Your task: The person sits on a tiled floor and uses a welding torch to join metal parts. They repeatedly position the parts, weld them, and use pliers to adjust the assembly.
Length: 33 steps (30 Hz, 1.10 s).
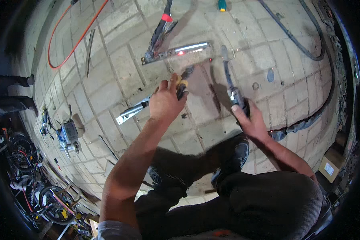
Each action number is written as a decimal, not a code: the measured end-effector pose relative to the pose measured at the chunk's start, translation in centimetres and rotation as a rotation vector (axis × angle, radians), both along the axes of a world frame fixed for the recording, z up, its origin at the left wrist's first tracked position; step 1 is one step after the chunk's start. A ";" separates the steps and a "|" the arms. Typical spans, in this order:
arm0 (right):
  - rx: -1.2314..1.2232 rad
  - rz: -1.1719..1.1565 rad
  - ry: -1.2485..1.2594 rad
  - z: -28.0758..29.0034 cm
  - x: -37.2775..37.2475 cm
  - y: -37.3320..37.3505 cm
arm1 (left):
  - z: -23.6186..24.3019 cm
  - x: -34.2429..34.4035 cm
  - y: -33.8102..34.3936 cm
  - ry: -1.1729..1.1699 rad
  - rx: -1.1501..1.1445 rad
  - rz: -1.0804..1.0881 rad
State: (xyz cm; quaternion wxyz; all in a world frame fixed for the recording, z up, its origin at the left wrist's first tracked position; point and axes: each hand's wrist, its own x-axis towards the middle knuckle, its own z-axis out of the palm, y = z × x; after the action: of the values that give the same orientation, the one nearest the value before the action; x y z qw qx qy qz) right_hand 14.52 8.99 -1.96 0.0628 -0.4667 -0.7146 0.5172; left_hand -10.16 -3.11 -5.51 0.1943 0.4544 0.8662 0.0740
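My left hand (166,102) is closed round a yellow-and-black object (181,83), mostly covered by my fingers. Beneath that hand a silver metal bar (134,112) with a flat drilled end lies on the paving. My right hand (250,120) grips a long, narrow metal tool (228,74) with a thicker grey body; its kind is unclear. Beyond my left hand rests a second shiny bar (188,49), with a red glowing spot on it. A dark clamp-like end of a cable (158,34), banded in red, touches its left end.
Paving bricks (206,102) cover the ground. An orange cord (74,40) and a thin strip (90,52) lie far left, a dark hose (296,38) far right. A green-handled tool (222,5) is at the top. Bicycles (22,156), a person's legs (12,96) and a cardboard box (331,166) border the space.
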 end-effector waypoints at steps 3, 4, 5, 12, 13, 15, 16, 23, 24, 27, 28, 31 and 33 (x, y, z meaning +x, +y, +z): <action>-0.078 -0.086 0.010 -0.3 0.3 1.5 | -0.6 1.9 -2.5 -0.013 -0.054 -0.158; -0.113 -0.104 0.013 -0.7 0.3 2.3 | -0.4 2.8 -3.3 -0.005 -0.076 -0.211; -0.139 -0.135 0.004 -0.6 0.9 2.5 | 0.5 3.2 -3.0 -0.102 -0.035 -0.224; -0.240 -0.264 -0.038 1.4 0.0 2.0 | -3.2 -7.5 -3.4 0.049 0.296 0.212; -0.220 -0.244 -0.032 1.0 0.5 2.0 | -3.7 -9.6 -3.6 0.136 0.352 0.214; -0.231 -0.235 -0.038 0.8 0.7 2.0 | -3.2 -10.9 -3.3 0.077 0.353 0.317; -0.264 -0.243 -0.048 0.9 0.7 2.0 | -3.7 -12.1 -3.3 0.190 0.339 0.230; -0.305 -0.273 -0.017 0.6 1.4 2.0 | -1.4 -15.9 3.1 0.082 0.528 0.106; -0.318 -0.246 -0.038 0.7 1.4 2.1 | -1.0 -16.1 4.9 0.175 0.539 0.056; -0.273 -0.253 -0.036 1.1 1.4 1.9 | 1.3 -15.1 11.1 -0.041 0.436 0.113; -0.245 -0.268 -0.024 1.1 1.4 1.9 | 0.5 -15.1 12.5 -0.037 0.391 0.088; -0.272 -0.222 -0.020 1.0 0.9 2.0 | 0.3 -17.1 13.8 0.054 0.249 0.079; -0.294 -0.256 0.002 0.5 1.6 1.9 | -0.2 -16.8 14.7 0.097 0.158 0.061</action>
State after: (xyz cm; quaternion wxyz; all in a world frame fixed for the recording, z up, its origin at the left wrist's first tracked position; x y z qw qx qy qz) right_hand 16.17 10.88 -1.49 0.0600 -0.5573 -0.5663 0.6043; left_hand -26.94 11.59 -5.73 0.1134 0.4449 0.8794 0.1260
